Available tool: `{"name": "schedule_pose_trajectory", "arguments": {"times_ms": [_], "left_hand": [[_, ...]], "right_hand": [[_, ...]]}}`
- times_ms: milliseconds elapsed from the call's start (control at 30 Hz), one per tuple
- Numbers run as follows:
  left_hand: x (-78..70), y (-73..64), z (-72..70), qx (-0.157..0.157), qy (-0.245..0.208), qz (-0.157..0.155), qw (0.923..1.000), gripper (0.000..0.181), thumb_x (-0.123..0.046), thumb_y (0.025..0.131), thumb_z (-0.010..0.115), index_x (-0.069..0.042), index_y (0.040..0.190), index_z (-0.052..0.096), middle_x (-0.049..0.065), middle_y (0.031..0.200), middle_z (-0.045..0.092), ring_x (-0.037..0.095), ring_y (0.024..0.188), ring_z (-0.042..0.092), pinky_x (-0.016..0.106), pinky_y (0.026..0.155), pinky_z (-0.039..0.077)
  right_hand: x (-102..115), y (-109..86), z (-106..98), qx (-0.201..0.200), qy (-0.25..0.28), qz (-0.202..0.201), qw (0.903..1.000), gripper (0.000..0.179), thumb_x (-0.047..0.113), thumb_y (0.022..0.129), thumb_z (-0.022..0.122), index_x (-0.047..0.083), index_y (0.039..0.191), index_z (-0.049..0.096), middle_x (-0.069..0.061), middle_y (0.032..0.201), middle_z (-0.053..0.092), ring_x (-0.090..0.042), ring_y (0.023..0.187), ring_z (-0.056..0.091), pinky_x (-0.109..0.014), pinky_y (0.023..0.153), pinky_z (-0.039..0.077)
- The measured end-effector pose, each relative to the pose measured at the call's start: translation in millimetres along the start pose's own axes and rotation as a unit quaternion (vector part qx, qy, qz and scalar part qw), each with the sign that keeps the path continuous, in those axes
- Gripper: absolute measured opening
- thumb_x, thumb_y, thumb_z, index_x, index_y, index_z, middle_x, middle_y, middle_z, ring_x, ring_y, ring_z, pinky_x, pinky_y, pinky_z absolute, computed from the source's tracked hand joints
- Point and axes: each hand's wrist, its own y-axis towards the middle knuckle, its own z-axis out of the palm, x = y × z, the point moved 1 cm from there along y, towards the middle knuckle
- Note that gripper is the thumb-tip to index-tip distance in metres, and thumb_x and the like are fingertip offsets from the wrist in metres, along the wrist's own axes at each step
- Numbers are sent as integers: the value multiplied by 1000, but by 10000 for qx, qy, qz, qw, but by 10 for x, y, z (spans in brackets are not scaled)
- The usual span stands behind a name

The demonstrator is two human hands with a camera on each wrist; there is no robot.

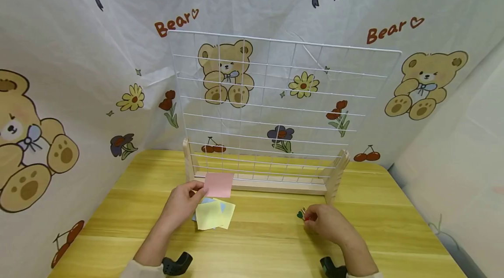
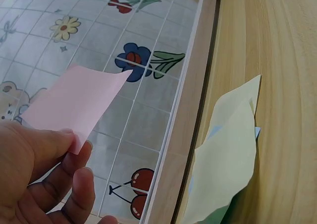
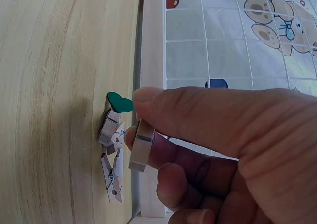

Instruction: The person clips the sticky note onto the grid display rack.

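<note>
My left hand (image 1: 183, 202) pinches a pink sticky note (image 1: 218, 184) by its edge, between thumb and fingers, in front of the wire grid. Below it on the table lie yellow sticky notes (image 1: 209, 215) with a blue note (image 1: 207, 200) partly covered by them. On the right, my right hand (image 1: 327, 222) pinches a small wooden clothespin (image 3: 142, 147) between thumb and index finger. Just beyond those fingertips, more clothespins lie on the table, one with a green heart (image 3: 120, 103) and another plain wooden one (image 3: 112, 177).
A white wire grid panel (image 1: 269, 86) stands upright at the back of the wooden table (image 1: 267, 243), set in a wooden base (image 1: 275, 184) with a side post at each end. Behind it hangs a white cloth (image 1: 260, 2) printed with bears and flowers.
</note>
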Motion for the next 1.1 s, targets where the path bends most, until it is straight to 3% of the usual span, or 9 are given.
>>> {"name": "schedule_pose_trajectory", "arguments": {"times_ms": [200, 1100], "left_hand": [[-10, 24, 11, -69, -40, -5, 10000, 22, -25, 100, 66, -11, 114, 74, 4, 103, 73, 14, 78, 56, 28, 63, 46], [-61, 180, 17, -113, -354, 37, 9993, 28, -29, 102, 63, -8, 120, 72, 7, 111, 71, 20, 94, 61, 30, 75, 49]], "right_hand": [[-9, -1, -9, -27, -26, -163, 9999, 15, 14, 84, 83, 18, 81, 68, 9, 75, 60, -10, 70, 49, -27, 65, 44], [-18, 41, 21, -127, -91, -154, 9998, 17, 14, 83, 83, 19, 80, 67, 9, 75, 59, -9, 69, 49, -26, 64, 43]]}}
